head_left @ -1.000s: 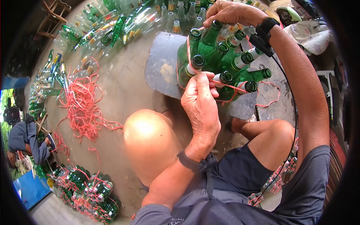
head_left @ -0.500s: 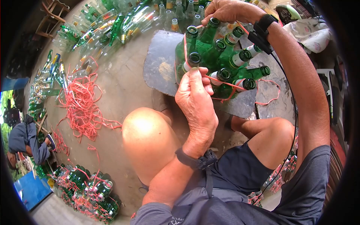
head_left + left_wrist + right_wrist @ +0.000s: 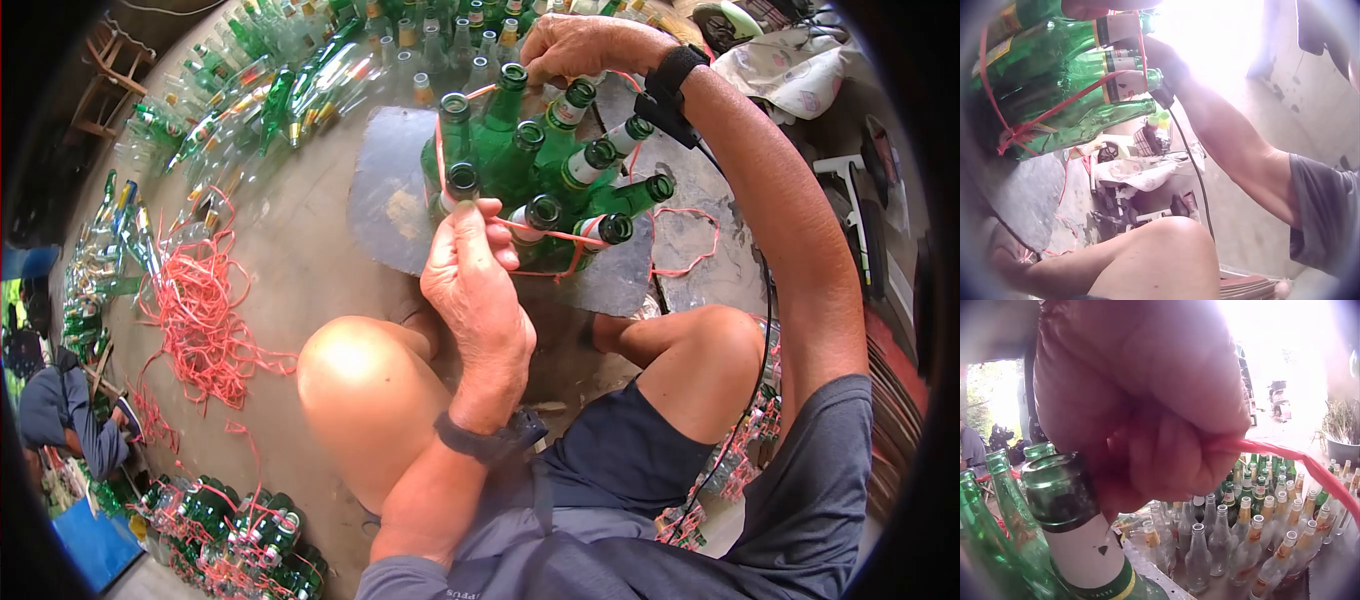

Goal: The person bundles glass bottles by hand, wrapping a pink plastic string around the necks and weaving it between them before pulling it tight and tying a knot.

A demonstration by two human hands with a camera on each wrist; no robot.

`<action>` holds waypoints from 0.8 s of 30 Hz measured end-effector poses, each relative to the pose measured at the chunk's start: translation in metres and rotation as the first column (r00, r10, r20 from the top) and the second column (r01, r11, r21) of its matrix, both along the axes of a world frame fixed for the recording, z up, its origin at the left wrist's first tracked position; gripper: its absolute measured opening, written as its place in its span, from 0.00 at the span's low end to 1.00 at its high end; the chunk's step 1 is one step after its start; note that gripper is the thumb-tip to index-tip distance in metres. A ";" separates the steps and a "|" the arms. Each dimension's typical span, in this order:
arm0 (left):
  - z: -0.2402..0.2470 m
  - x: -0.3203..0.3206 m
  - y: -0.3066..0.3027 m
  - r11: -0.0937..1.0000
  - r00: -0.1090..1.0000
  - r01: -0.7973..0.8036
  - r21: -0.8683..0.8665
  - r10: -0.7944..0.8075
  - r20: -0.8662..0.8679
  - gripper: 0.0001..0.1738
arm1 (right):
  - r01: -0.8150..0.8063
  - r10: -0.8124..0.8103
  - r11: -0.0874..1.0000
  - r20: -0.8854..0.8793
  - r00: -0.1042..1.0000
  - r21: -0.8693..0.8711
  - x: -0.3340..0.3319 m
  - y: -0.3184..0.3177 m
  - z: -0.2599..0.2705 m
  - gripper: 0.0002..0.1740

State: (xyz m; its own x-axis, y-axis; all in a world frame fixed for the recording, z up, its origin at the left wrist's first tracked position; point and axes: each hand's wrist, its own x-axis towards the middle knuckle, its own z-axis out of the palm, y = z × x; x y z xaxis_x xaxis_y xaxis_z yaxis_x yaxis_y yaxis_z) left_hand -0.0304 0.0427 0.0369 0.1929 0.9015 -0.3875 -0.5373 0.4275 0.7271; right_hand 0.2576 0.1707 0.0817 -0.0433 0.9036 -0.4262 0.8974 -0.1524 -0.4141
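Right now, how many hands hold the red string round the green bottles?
2: the left hand pinches the red string on the near side of the green bottles; the right hand grips it on the far side. The background person shows no clear hands.

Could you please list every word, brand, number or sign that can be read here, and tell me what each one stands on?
"TASTE": on the neck label of the nearest green bottle, right wrist view.
Lettering on the grey shirt: too small and blurred to read.
Labels on the other green bottles and on the clear bottles: too small or blurred to read.
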 end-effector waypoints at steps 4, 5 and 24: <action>-0.002 -0.002 0.000 1.000 1.000 0.007 0.016 -0.007 -0.008 0.12 | 0.020 -0.020 1.000 -0.010 1.000 0.025 -0.001 -0.015 0.008 0.18; -0.002 -0.002 0.001 1.000 1.000 0.011 0.017 -0.011 -0.005 0.12 | 0.058 -0.058 0.998 0.013 0.998 0.014 -0.007 -0.022 0.016 0.19; 0.001 0.000 -0.044 0.875 0.934 0.207 0.438 -0.043 -0.356 0.08 | 0.461 -0.240 0.843 -0.574 0.783 0.276 0.025 -0.124 -0.035 0.19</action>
